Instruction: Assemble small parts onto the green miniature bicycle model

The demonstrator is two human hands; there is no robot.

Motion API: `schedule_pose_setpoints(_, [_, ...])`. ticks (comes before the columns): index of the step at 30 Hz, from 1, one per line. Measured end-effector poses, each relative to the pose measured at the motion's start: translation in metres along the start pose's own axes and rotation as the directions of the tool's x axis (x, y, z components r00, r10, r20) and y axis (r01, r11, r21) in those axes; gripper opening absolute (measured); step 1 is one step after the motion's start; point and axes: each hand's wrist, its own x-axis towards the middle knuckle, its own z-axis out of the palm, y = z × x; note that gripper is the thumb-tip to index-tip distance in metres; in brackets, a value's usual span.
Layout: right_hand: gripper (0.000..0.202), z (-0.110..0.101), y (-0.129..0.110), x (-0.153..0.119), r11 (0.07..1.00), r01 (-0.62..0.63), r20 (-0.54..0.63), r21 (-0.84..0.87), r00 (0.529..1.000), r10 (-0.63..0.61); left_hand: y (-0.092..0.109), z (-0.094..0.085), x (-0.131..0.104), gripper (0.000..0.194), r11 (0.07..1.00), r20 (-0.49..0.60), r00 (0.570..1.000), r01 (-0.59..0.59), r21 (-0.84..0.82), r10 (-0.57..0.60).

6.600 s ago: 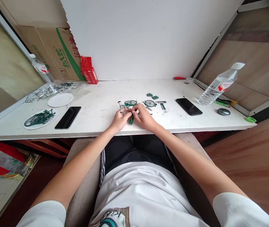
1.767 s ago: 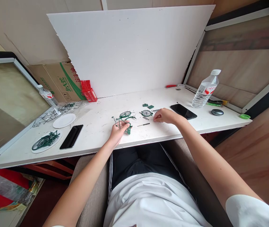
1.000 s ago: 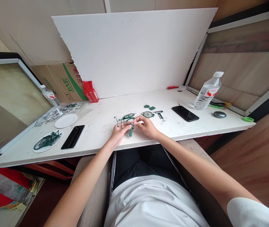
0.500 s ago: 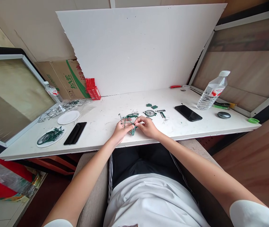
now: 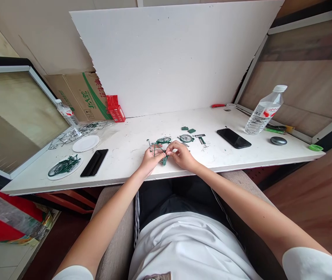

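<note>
A small green model bicycle frame is between my two hands, just above the white table. My left hand is closed around its lower part, thumb and fingers pinching it. Close against it, my right hand pinches at the same frame; whether a tiny part sits in those fingertips is hidden. Just beyond lies a green wheel. To the right are a spoked wheel, two little green pieces and some thin green and dark parts.
At left, a white plate holds green parts, beside a phone and another plate. A second phone, a water bottle and a dark round object stand right. A white board closes off the back.
The whole view has shifted slightly. My hands keep nearly the same pose around the bicycle frame; only small finger movement, if any, shows.
</note>
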Motion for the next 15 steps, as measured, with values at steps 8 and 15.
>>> schedule_pose_setpoints(8, [0.013,0.0007,-0.0093,-0.0008,0.999,-0.012,-0.022,-0.043,1.0,0.011,-0.0018,-0.0012,0.0,0.039,0.995,0.038,0.998,-0.052,0.08,0.049])
schedule_pose_setpoints(15, [0.025,-0.004,-0.0032,-0.0001,0.983,-0.167,0.004,0.075,0.986,0.168,0.0003,0.0015,-0.0035,0.05,0.99,0.002,0.997,-0.075,0.117,0.075])
